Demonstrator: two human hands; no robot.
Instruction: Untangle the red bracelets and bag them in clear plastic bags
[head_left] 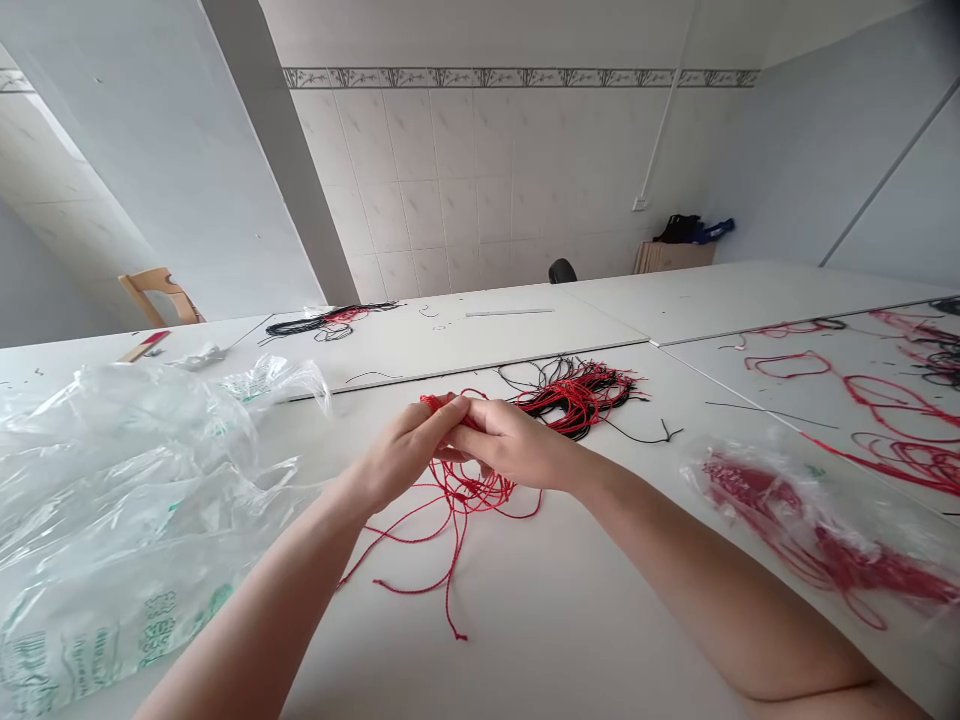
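My left hand (409, 445) and my right hand (506, 437) meet over the table, both closed around a bundle of red cords (457, 490). Thumbs and fingers press together at the top, where a bit of red shows above the left fingers. Below the hands the cords hang and spread in loops, with loose ends lying on the white table (570, 620) toward me. How the cords run inside the fingers is hidden. Just beyond my right hand lies a heap of red and black cords (592, 390).
Crumpled clear plastic bags (135, 500) cover the left side. On the right sit a plastic bag of dark red cords (810, 530) and loose red cords (885, 400). A black cord bundle (315, 322) lies farther back. A wooden chair (161, 290) stands behind the table.
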